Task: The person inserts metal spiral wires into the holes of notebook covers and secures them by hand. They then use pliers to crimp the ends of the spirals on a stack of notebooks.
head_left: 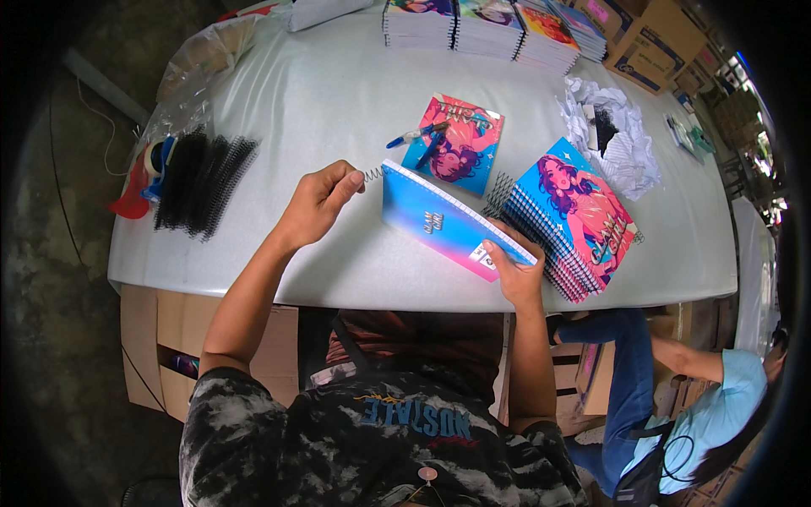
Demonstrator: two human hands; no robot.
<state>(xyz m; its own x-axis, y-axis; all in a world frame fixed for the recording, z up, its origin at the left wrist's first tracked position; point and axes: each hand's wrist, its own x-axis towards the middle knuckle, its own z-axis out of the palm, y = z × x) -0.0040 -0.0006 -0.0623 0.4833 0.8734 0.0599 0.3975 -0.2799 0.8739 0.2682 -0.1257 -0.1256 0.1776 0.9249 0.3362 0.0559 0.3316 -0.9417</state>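
My right hand grips a notebook by its lower right end, thumb on the blue and pink cover. A row of holes runs along the notebook's upper edge. My left hand pinches a thin dark spiral binding coil that reaches the notebook's upper left corner. How far the coil is threaded I cannot tell. Just beyond lies a flat illustrated cover with pliers and what looks like a pen on top. Right of my right hand stands a stack of spiral-bound notebooks.
A pile of black coils lies at the left, beside a tape dispenser. Crumpled white paper is at the right. Notebook stacks and cardboard boxes stand at the back. A person in a light blue shirt is at the lower right.
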